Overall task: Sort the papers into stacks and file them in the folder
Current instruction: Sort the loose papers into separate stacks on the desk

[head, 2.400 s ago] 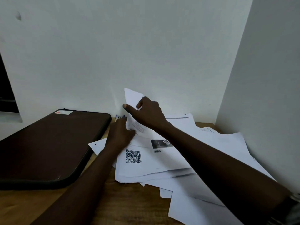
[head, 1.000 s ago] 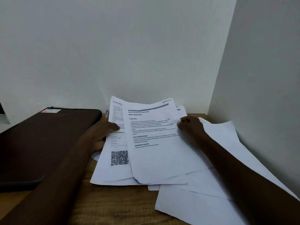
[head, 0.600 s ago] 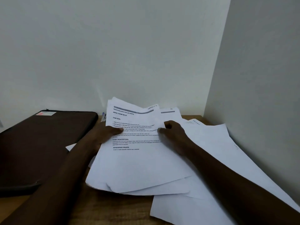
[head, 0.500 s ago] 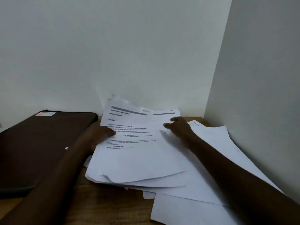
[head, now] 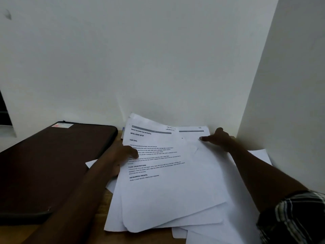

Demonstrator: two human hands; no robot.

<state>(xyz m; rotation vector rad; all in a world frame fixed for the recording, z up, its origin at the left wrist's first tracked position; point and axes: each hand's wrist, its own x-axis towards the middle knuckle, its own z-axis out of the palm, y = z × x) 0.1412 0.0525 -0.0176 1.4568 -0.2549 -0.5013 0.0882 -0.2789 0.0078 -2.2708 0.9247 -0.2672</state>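
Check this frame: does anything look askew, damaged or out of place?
The papers lie fanned and crooked, edges unaligned, spreading toward the right wall. The top sheet looks curled at its near-left corner. The folder lies flat and closed.

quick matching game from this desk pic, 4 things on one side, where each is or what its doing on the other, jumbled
Things:
1. left hand
2. right hand
3. dark folder
4. checked sleeve

Places or states:
A. closed, lying flat on the left of the table
B. thumb on the left edge of the printed sheet
C. forefinger stretched out on the far sheet
D. bottom right corner of the view

Pairs: 1-B, 2-C, 3-A, 4-D
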